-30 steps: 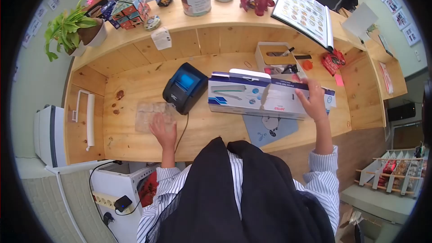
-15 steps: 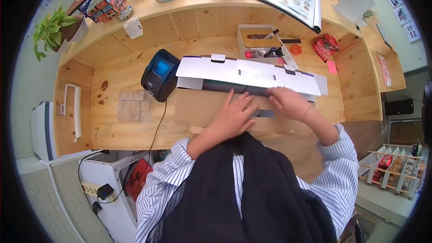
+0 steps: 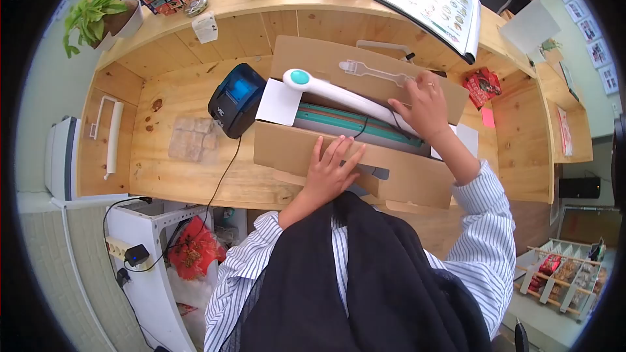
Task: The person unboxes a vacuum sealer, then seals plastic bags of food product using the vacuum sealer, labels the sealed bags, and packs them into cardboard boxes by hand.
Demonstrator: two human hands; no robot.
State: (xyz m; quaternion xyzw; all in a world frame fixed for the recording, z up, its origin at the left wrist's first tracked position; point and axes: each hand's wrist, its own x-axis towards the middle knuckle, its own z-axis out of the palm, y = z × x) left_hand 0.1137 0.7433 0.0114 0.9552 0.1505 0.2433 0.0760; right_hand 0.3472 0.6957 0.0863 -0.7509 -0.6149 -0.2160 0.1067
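Note:
An opened brown cardboard box (image 3: 287,150) lies in front of me, its lid (image 3: 293,55) raised at the back. In it sits a long white and teal device that looks like an impulse sealer (image 3: 349,96), its white arm ending in a round teal button. A dark cord crosses it. My left hand (image 3: 330,173) rests on the box's front panel with fingers spread. My right hand (image 3: 427,107) is against the inside of the raised lid, by a clear plastic handle (image 3: 375,72). Its thumb stands apart from the bent fingers, near the white arm; nothing shows in its grasp.
A dark blue label printer (image 3: 236,101) stands left of the box, its cable trailing off the counter (image 3: 147,146). Clear-wrapped square pieces (image 3: 192,138) lie further left. A red packet (image 3: 482,87) is at right. The raised lid hides most of a white organiser behind it.
The box lid has swung up and back, uncovering the device inside. My right hand has moved up from the front edge to the raised lid. My left hand stays on the front panel.

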